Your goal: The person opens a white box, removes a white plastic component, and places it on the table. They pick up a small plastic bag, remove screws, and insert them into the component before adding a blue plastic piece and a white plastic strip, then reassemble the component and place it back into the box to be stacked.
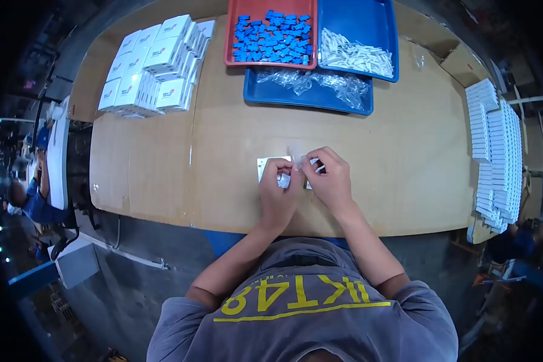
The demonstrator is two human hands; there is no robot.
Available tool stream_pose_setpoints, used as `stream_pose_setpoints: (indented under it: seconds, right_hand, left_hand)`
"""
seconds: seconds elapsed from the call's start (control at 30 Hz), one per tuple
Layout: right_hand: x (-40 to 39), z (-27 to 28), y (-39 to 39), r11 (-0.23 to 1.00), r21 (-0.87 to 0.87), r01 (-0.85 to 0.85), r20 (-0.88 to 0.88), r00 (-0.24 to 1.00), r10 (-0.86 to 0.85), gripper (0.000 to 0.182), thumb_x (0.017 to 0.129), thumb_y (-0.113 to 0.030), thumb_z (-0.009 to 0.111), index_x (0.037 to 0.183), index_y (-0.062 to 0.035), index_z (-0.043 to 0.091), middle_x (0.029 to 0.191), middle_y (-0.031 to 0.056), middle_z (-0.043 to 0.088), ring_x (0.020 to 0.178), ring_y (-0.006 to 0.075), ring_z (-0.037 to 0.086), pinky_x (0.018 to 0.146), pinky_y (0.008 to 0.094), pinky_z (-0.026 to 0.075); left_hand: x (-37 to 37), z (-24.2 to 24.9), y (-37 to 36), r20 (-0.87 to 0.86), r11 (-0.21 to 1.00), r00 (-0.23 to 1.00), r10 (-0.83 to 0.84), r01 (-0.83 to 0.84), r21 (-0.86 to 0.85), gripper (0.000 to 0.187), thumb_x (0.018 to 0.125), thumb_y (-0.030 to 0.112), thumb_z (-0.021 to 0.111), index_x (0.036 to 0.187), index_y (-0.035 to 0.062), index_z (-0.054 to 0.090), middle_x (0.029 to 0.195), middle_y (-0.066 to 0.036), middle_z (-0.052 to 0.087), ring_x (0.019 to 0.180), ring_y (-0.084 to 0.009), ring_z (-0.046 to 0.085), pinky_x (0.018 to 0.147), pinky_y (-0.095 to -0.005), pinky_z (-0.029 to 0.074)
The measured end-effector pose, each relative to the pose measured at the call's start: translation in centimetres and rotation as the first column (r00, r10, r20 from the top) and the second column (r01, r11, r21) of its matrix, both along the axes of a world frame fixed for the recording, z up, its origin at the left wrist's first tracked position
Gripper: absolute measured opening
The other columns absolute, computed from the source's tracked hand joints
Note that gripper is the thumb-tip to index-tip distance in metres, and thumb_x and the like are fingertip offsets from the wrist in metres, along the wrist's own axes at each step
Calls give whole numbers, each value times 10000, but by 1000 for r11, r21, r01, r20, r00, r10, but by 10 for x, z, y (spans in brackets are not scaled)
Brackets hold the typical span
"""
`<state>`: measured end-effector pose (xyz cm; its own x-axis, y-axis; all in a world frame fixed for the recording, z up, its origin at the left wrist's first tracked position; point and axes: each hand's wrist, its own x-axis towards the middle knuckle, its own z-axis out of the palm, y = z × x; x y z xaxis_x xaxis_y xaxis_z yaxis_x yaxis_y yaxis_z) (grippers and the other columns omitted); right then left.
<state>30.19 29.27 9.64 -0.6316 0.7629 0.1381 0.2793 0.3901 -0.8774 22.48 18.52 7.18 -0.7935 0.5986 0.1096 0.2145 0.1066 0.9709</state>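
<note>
Near the front middle of the table, my left hand and my right hand meet with fingertips pinched. Between them is a small clear plastic bag, gripped from both sides; whether anything is inside is too small to tell. Beneath my left hand lies a flat white piece, partly covered by the fingers. A second white piece shows at the fingers of my right hand, mostly hidden.
At the back stand a red tray of blue plastic parts, a blue tray of white parts and another blue tray with clear bags. White boxes are stacked left, white pieces right. A person sits far left.
</note>
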Motion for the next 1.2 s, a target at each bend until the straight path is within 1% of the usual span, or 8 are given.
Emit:
stream_pose_setpoints:
  seconds: [0.13,0.33,0.43,0.53,0.7,0.83,0.97,1.2]
  right_hand:
    - [-5,2,4,999,28,34,-111,993,-31,78,901,-12,736,975,-3,712,832,116,704,702,194,704,647,327,570]
    - [2,4,24,938,236,-253,-128,949,288,132,917,54,690,1038,7,713,1031,110,698,924,168,706,713,285,585]
    - [-2,3,23,977,-118,-178,-271,952,141,194,925,68,682,1108,6,698,1098,91,674,997,156,681,738,288,589]
    - [-4,15,26,771,-608,-192,-309,951,-7,154,949,57,675,1100,28,687,1033,76,685,839,120,675,660,264,550]
    - [10,-3,42,659,-702,-270,-255,959,122,149,987,4,665,1122,48,710,861,38,708,652,70,607,570,229,486]
    - [10,5,37,733,-656,-180,-166,982,92,193,991,-23,680,1158,48,745,880,42,735,622,47,568,548,206,447]
    - [15,8,29,751,-632,-191,-96,981,169,209,995,-34,681,1177,34,757,914,37,747,638,36,554,563,202,443]
    - [14,4,18,761,-595,-259,-176,966,191,228,1016,-27,646,1230,33,696,963,45,752,725,58,624,652,223,501]
  left_hand:
    - [0,1,7,269,997,960,-76,72,25,83,1031,89,631,1031,6,625,904,-44,663,728,-94,600,694,-254,503]
    - [-31,13,13,709,994,696,-112,77,81,272,1075,286,606,985,34,658,841,-1,658,648,-44,561,579,-215,483]
    - [-34,10,13,645,978,738,-199,107,179,236,1075,241,616,1043,16,680,837,-8,635,626,-42,558,582,-218,524]
    - [-34,9,16,596,970,776,-204,81,227,245,1069,244,633,1066,9,699,836,5,630,603,-38,533,596,-219,522]
    - [-45,11,5,561,989,815,-149,111,102,247,1035,252,694,1087,10,697,863,8,622,683,-38,544,635,-208,488]
    - [-44,22,7,-82,995,994,75,-70,66,348,930,267,804,1149,17,701,1026,-31,659,908,-118,614,812,-283,488]
    - [-52,54,-2,-620,970,746,-242,182,-160,441,825,289,854,1187,79,712,1174,-37,671,1073,-216,624,1018,-422,394]
    - [-53,33,-12,-531,930,763,-367,296,-218,410,805,304,852,1156,136,724,1136,-13,707,1081,-225,646,1071,-468,342]
